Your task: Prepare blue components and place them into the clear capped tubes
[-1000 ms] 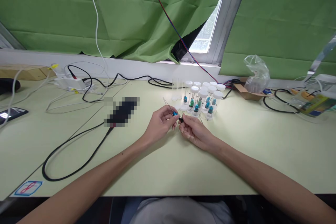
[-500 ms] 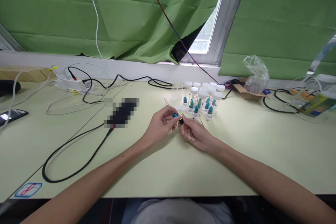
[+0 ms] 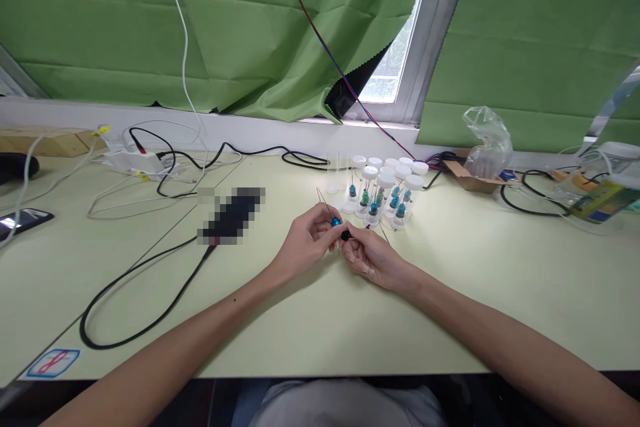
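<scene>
My left hand [image 3: 316, 235] is closed, pinching a small shiny blue piece [image 3: 336, 221] with thin wires [image 3: 323, 196] sticking up from it. Close against its fingertips, my right hand [image 3: 374, 255] is closed on a small black round piece [image 3: 345, 235]. The fingers cover part of both pieces, so I cannot tell whether they are joined. A thin wire also pokes out behind my right hand. Just beyond the hands stand several clear tubes [image 3: 401, 208] with white caps [image 3: 415, 183], holding blue and green pieces with wires.
An uncapped clear tube [image 3: 337, 173] stands behind the group. On the left lie a pixelated dark device [image 3: 233, 213], a black cable [image 3: 167, 307] and a white power strip [image 3: 135, 159]. A cardboard box [image 3: 473, 179] with a plastic bag [image 3: 487, 147] is at the back right.
Both hands stay almost in place. The blue piece and its wires have shifted slightly right, and the black piece has tipped and moved slightly down between the fingertips.
</scene>
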`<state>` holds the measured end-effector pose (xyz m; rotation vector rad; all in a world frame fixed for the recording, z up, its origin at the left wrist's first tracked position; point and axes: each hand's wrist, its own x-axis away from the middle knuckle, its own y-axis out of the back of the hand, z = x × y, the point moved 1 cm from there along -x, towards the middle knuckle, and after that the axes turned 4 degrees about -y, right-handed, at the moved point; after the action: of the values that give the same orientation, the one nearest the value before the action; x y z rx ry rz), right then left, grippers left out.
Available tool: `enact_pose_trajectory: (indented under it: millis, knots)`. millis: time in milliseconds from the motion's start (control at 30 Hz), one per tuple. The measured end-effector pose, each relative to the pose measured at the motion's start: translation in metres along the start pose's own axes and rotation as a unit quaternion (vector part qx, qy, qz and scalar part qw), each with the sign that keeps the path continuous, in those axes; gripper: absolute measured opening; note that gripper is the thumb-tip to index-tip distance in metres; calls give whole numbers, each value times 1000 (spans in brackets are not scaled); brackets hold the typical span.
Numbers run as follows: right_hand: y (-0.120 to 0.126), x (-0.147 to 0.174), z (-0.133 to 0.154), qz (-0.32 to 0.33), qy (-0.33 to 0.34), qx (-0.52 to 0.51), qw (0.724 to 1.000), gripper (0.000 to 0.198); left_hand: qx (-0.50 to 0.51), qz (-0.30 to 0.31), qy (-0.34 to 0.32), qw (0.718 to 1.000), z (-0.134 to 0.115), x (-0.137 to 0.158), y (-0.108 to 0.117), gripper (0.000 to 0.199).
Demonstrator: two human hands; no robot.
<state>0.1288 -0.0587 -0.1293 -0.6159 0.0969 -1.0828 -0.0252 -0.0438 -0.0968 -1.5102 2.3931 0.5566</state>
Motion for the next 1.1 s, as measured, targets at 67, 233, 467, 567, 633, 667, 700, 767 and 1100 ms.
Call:
enact_pose_trajectory:
  millis: [67, 233, 467, 567, 633, 667, 700, 767, 1100]
  knots:
    - [0, 0, 0, 4, 5, 13, 1000, 47, 0, 2, 0, 1000, -1, 0, 0, 22]
    - [-1, 1, 0, 8, 3, 34, 999, 52, 12, 6, 1, 1000, -4, 0, -1, 24]
    - [-3, 3, 0, 14, 12, 43, 999, 54, 33, 19, 1, 999, -6, 0, -2, 22]
    - [-3, 3, 1, 7, 14, 53, 998, 55, 43, 23, 2, 999, -4, 0, -2, 22]
    - [-3, 3, 1, 1, 8, 61, 998, 56, 49, 31, 2, 998, -2, -1, -1, 21]
    - [-3, 3, 1, -1, 4, 63, 998, 57, 51, 35, 2, 998, -2, -1, -1, 21]
    - [-3, 3, 1, -2, 0, 66, 998, 57, 52, 39, 3, 998, -1, -1, -1, 21]
    - [-4, 3, 1, -3, -7, 70, 998, 57, 52, 42, 3, 998, -1, 0, 0, 21]
    - [-7, 5, 3, -29, 56, 94, 994, 55, 30, 34, 5, 999, -1, -2, 2, 24]
